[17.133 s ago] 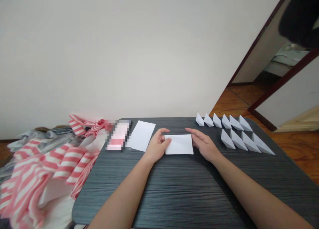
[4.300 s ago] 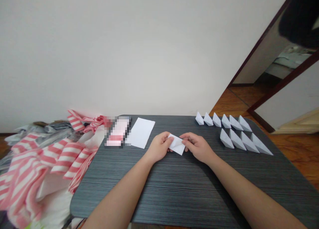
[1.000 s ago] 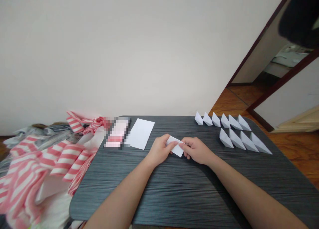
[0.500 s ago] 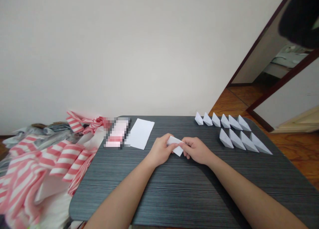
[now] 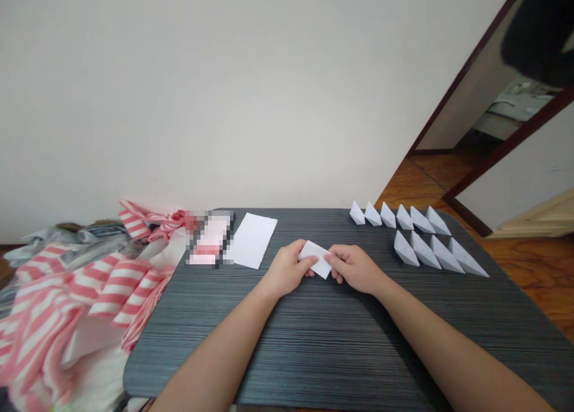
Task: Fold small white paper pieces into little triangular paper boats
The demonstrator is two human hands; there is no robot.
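Note:
A small folded piece of white paper (image 5: 321,268) is held a little above the dark table, tilted between both hands. My left hand (image 5: 289,269) is closed on its left side, thumb lying across the paper's face and fingers behind it. My right hand (image 5: 354,268) pinches the right edge between thumb and curled fingers. The fingers behind the paper are partly hidden. To the right, folded white paper boats (image 5: 404,249) stand in two rows, several in each. A stack of white paper (image 5: 255,240) lies left of my hands.
The dark wood-grain table (image 5: 287,352) meets a pale wall (image 5: 251,101) at the back. A pixelated flat object (image 5: 210,238) lies at the table's left edge. Beside the table, red-and-white striped cloth (image 5: 107,286) is heaped. At right are a doorway and wooden floor (image 5: 417,179).
Both thumbs have shifted on the paper, and more of its face now shows as a flat rectangle. My hands have stayed in nearly the same place.

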